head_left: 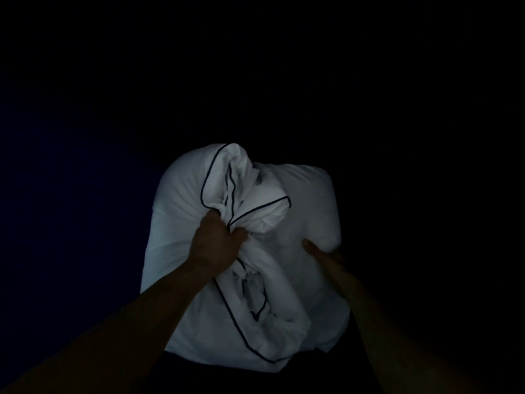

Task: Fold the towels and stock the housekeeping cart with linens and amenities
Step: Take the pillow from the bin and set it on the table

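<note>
A bulky white linen bundle (pixel 181 223), with thin dark piping along its edges, fills the middle of the head view; it looks like a pillow in a case. My left hand (pixel 217 240) is clenched on a bunched fold of the fabric near the centre. My right hand (pixel 321 251) presses into the bundle's right side, its fingers partly buried in the cloth, so its grip is unclear. Both forearms reach up from the bottom corners.
The surroundings are almost black; no cart, shelf, table or floor can be made out. A faint dark-blue tint shows at the far left (pixel 34 166).
</note>
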